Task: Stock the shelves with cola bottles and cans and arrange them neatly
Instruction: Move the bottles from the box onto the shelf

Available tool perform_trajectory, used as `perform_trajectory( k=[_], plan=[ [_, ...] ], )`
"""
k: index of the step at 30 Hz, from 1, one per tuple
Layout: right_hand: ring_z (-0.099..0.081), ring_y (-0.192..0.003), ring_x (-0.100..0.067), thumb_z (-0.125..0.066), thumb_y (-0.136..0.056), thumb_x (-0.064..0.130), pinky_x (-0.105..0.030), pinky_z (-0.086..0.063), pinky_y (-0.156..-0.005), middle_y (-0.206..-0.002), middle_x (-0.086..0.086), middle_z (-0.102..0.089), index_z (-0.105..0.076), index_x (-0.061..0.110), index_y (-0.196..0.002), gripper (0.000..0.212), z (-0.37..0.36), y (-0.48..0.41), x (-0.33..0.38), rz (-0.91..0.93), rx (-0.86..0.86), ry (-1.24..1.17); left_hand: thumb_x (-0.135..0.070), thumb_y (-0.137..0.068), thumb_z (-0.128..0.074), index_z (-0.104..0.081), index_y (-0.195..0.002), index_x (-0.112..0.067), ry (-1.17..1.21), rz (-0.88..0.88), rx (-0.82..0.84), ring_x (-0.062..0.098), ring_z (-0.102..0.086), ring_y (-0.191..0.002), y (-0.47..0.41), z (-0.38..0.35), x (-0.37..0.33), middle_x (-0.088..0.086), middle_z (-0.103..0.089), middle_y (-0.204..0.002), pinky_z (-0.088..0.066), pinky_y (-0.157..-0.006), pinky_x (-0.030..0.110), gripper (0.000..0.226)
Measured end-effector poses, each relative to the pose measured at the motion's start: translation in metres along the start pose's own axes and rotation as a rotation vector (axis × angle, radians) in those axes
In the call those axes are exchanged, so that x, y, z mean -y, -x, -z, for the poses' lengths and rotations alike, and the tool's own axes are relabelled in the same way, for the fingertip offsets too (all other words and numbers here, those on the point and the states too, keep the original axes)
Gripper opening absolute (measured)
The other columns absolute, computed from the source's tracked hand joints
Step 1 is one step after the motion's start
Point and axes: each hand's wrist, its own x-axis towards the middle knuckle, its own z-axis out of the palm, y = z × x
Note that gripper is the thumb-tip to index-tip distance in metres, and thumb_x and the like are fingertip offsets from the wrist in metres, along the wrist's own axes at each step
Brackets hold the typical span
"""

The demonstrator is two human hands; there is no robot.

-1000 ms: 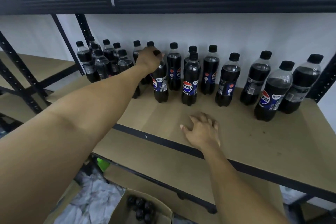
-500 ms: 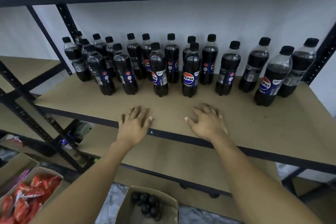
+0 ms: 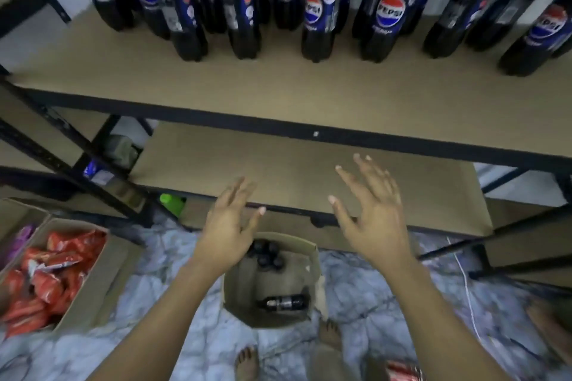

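Several dark cola bottles (image 3: 315, 18) with blue labels stand in rows at the back of the brown shelf (image 3: 278, 93). On the floor below, an open cardboard box (image 3: 297, 257) holds upright bottles, seen by their black caps (image 3: 266, 255), and one bottle lying flat (image 3: 286, 302). My left hand (image 3: 227, 226) hovers over the box's left rim, fingers spread and empty. My right hand (image 3: 371, 213) hangs above and to the right of the box, fingers spread, holding nothing.
A lower shelf board (image 3: 294, 176) juts out just behind the hands. A cardboard box of red snack packets (image 3: 46, 275) sits at the left on the marbled floor (image 3: 173, 318). My bare feet (image 3: 247, 363) stand in front of the box. A red can (image 3: 402, 370) lies near the bottom edge.
Both hands have left the shelf's front edge and dropped towards the box on the floor. The view has tilted down, cutting off the bottle tops.
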Motion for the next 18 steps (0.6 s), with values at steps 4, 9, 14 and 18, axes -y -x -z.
perform_trajectory(
  k=[4,9,14,18],
  plan=[
    [-0.055,-0.129,-0.027,-0.054,-0.099,0.047,-0.046,-0.05,-0.102,-0.145,-0.007,-0.054,-0.053,0.02,-0.145,0.054,-0.094,0.068,-0.015,-0.204,0.33,-0.109,-0.046,-0.097,-0.055,-0.051,-0.143,-0.018,0.068,0.187,0.185,0.025,-0.055,-0.124,0.047,-0.049,0.085,0.006,-0.05,-0.145,-0.045,-0.101,0.03,0.054],
    [-0.059,-0.123,-0.02,-0.062,-0.099,0.038,-0.034,-0.053,-0.094,-0.148,-0.004,-0.053,-0.034,0.026,-0.156,0.065,-0.228,0.121,-0.061,-0.455,0.791,-0.17,-0.028,-0.093,-0.066,-0.061,-0.131,-0.024,0.155,0.39,0.424,0.027,-0.065,-0.108,0.067,-0.149,0.198,0.006,-0.061,-0.129,-0.055,-0.093,0.04,0.038],
    [-0.055,-0.126,-0.026,-0.069,-0.095,0.031,-0.031,-0.045,-0.1,-0.144,-0.009,-0.056,-0.036,0.022,-0.155,0.069,-0.368,0.146,-0.113,-0.583,0.875,-0.115,-0.026,-0.092,-0.07,-0.056,-0.138,-0.015,0.084,0.447,0.508,0.026,-0.062,-0.117,0.044,-0.266,0.286,0.007,-0.063,-0.131,-0.049,-0.097,0.03,0.049],
    [-0.051,-0.128,-0.031,-0.069,-0.094,0.024,-0.03,-0.04,-0.096,-0.145,-0.012,-0.052,-0.031,0.023,-0.157,0.074,-0.467,0.16,-0.155,-0.548,0.927,-0.067,-0.029,-0.088,-0.073,-0.051,-0.143,-0.019,0.051,0.432,0.534,0.03,-0.059,-0.124,0.018,-0.35,0.339,0.009,-0.063,-0.133,-0.047,-0.103,0.035,0.06]
  ],
)
